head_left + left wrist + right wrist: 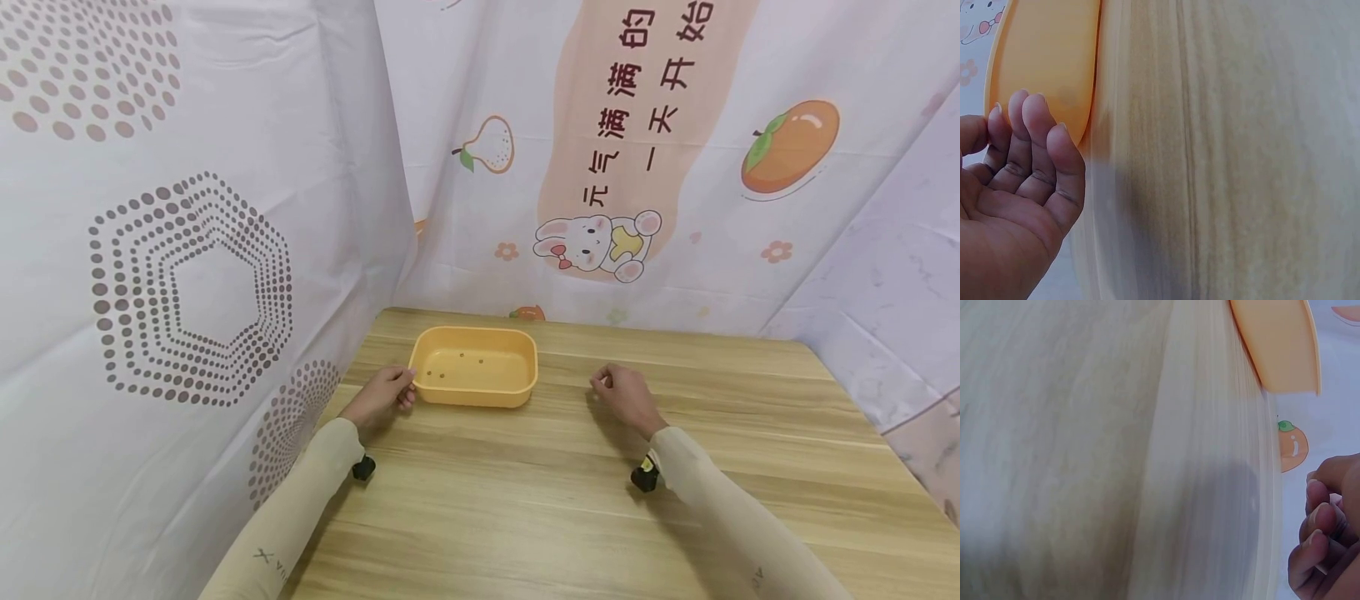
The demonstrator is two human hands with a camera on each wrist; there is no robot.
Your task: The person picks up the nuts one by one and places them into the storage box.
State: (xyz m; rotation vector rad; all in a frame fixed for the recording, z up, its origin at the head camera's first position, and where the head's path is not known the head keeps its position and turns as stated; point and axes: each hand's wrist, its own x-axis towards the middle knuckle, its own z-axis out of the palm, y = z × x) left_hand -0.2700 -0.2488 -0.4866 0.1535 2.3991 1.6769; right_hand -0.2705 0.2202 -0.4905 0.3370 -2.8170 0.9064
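A yellow-orange plastic basin (472,398), oblong with rounded corners, stands on the wooden table. Several small dark spots show on its floor; whether they are holes I cannot tell. At its left end my left hand (386,396) pinches the rim between thumb and index finger. The left wrist view shows the other fingers of that hand (1022,187) half bent beside the basin's wall (1047,56). Off to the right of the basin, apart from it, my right hand (626,396) hovers over the table with loosely curled fingers (1310,553) and holds nothing.
The wooden table (480,517) reaches back to a white curtain (465,242) printed with fruit, a rabbit and writing. Another patterned curtain (225,300) hangs close along the left side, and a pale one (870,275) hangs at the right.
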